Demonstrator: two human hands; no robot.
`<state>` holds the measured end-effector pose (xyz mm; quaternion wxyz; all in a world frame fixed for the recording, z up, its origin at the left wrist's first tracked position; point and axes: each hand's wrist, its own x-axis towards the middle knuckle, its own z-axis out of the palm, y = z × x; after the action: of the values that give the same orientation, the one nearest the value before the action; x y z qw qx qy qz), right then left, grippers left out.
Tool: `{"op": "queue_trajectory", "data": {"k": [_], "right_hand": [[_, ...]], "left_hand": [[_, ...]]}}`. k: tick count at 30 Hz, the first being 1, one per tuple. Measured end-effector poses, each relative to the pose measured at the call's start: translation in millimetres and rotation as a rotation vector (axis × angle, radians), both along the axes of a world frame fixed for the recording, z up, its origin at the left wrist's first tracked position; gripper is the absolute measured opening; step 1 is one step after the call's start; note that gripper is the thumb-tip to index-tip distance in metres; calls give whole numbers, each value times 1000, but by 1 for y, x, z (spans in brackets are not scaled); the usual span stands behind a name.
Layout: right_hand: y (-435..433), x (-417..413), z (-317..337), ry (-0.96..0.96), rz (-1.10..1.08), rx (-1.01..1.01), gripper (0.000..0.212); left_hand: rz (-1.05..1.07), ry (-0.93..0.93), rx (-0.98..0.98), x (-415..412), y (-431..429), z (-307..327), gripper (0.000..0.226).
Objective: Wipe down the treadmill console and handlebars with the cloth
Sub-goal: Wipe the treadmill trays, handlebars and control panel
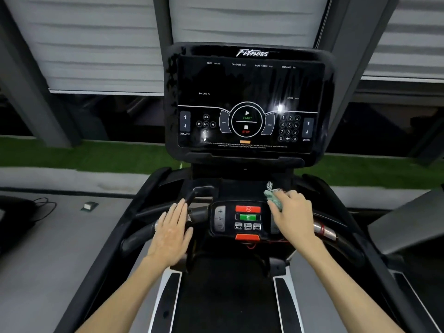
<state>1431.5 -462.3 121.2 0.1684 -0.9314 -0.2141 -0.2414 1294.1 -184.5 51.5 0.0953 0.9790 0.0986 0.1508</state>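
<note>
Left hand [171, 233] flat and released on handlebar [139, 234], right hand [292, 213] grasping cloth [272, 197] beside control panel [247, 221]

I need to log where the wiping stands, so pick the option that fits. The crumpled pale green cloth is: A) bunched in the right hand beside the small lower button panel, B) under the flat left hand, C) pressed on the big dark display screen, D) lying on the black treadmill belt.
A: the crumpled pale green cloth sits in the right hand beside the small lower button panel; the left hand is flat and empty.
</note>
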Motion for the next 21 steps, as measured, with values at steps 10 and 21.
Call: {"op": "queue_trajectory", "data": {"k": [10, 21], "right_hand": [[136, -67, -19, -40, 346, 19, 41], [105, -40, -25, -57, 159, -12, 38]], "left_hand": [[-110, 47, -146, 5, 6, -20, 87], [-93, -7, -197, 7, 4, -27, 91]]}}
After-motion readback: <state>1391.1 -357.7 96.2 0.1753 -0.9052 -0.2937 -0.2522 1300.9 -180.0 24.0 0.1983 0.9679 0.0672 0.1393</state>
